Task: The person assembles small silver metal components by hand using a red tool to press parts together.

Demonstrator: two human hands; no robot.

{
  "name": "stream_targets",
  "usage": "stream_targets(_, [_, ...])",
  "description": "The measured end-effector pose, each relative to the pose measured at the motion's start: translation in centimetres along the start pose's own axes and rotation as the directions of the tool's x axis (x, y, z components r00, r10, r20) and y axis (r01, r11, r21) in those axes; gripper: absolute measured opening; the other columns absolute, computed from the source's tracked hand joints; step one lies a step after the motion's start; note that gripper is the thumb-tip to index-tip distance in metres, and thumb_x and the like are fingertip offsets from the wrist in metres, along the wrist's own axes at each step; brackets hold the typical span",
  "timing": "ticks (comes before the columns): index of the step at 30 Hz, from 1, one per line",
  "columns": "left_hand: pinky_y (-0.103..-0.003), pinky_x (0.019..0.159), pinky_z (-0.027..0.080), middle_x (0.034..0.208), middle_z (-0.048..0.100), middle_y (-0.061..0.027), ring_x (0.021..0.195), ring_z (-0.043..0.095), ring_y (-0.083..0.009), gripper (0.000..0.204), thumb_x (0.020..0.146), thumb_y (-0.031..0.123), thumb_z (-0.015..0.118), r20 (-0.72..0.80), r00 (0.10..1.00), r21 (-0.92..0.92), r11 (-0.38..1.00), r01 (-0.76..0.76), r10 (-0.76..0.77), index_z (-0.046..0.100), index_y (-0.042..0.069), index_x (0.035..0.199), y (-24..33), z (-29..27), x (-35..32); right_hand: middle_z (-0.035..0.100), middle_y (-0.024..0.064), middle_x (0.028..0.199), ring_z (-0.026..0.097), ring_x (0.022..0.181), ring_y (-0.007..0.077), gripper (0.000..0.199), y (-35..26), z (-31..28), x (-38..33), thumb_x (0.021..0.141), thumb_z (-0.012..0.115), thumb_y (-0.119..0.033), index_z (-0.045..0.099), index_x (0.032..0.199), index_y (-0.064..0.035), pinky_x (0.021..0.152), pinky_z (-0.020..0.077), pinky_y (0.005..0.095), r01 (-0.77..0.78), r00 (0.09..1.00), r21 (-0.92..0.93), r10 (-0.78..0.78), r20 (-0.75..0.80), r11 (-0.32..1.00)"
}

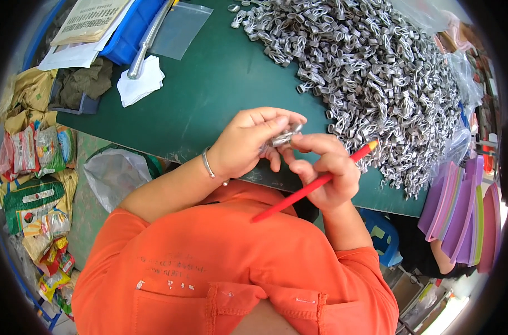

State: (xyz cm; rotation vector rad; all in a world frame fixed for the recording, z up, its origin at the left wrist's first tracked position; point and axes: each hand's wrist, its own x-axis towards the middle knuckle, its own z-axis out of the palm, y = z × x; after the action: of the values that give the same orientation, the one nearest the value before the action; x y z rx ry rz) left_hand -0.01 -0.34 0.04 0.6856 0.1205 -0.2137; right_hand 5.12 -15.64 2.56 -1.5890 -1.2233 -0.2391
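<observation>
My left hand (245, 139), a metal bangle on its wrist, is closed around a few small silvery metal loop pieces (283, 137) above the table's near edge. My right hand (333, 173) meets it from the right, thumb and fingertips close to those pieces. Across the right palm, tucked under the curled fingers, lies a slim red stick (293, 198) with a yellow end; whether it is a pen or a tool I cannot tell. A large heap of similar metal loops (377, 72) covers the table's far right.
The green tabletop (198, 106) carries a blue bin (122, 42) with papers, a metal-handled tool (145, 47), a clear plastic bag (187, 30) and white paper scraps (141, 81). Left below stand a lined bin (117, 173) and several packages (33, 195). Purple foam sheets (452, 212) are at right.
</observation>
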Motion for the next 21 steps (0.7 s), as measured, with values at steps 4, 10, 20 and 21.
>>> stream_targets(4, [-0.017,0.039,0.034,0.075,0.053,-0.0053,0.053,0.047,-0.0073,0.019,0.091,0.015,0.045,-0.016,0.999,-0.025,0.999,-0.028,0.028,0.051,-0.001,0.099,0.2,-0.4,0.3,0.061,0.0152,0.083,0.059,0.071,0.0295,0.031,2.7,-1.2,1.1,0.062,0.07,0.005,0.043,0.075,-0.0028,0.06,0.0476,0.0334,-0.056,0.998,-0.488,0.036,-0.051,0.871])
stream_targets(10, [-0.017,0.039,0.029,0.068,0.048,-0.0012,0.051,0.041,-0.0038,0.01,0.084,0.006,0.056,-0.05,0.985,0.114,0.981,-0.159,0.166,0.049,0.003,0.091,-0.2,-0.4,0.0,0.054,0.0082,0.066,0.056,0.068,0.0263,0.024,6.3,-2.3,2.6,0.065,0.069,0.002,0.052,0.08,-0.0034,0.059,0.0448,0.0326,-0.108,0.985,-0.705,0.172,0.02,0.701])
stream_targets(20, [-0.015,0.044,0.036,0.068,0.059,-0.0011,0.05,0.045,-0.0022,0.018,0.08,0.008,0.062,-0.131,0.96,0.502,0.851,-0.151,0.248,0.056,0.001,0.096,-0.5,0.5,-0.2,0.059,0.0116,0.081,0.054,0.063,0.0101,0.024,1.5,-0.1,1.5,0.08,0.06,0.001,0.038,0.075,-0.0056,0.053,0.0442,0.0203,-0.572,0.697,0.495,0.706,-0.127,0.654])
stream_targets(21, [-0.016,0.044,0.037,0.072,0.061,-0.0024,0.051,0.047,-0.0025,0.015,0.081,0.01,0.062,-0.129,0.973,0.493,0.864,-0.105,0.192,0.057,0.001,0.091,-0.1,0.7,-0.3,0.059,0.0119,0.081,0.054,0.066,0.011,0.024,1.6,0.2,1.1,0.079,0.059,0.002,0.038,0.075,-0.0056,0.057,0.0451,0.0219,-0.53,0.736,0.467,0.658,-0.161,0.707])
